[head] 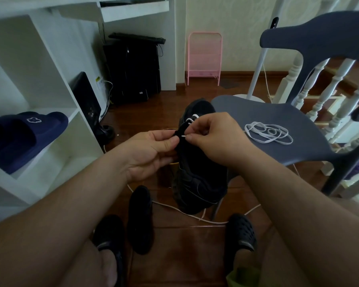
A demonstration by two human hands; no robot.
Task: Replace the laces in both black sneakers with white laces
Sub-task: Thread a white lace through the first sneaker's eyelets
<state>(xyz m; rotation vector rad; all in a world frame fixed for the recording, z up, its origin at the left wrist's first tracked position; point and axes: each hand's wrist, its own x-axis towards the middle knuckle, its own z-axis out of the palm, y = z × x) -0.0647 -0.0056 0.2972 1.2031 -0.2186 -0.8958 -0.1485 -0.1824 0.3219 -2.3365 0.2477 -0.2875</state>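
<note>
Wooden flooring lies beneath the black sneaker, held up beside the grey chair. Left hand pinches its eyelet flap; right hand pinches the white lace tip. Likely risk: the tip misses the eyelet, since dark fabric hides it; a spare lace rests on the chair.

Your left hand grips the black sneaker; your right hand pinches a white lace tip at its eyelet; spare lace on chair

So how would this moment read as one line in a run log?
step: lacing sneaker | left hand: holds eyelet flap | right hand: pinches lace tip | spare lace: on chair
</note>
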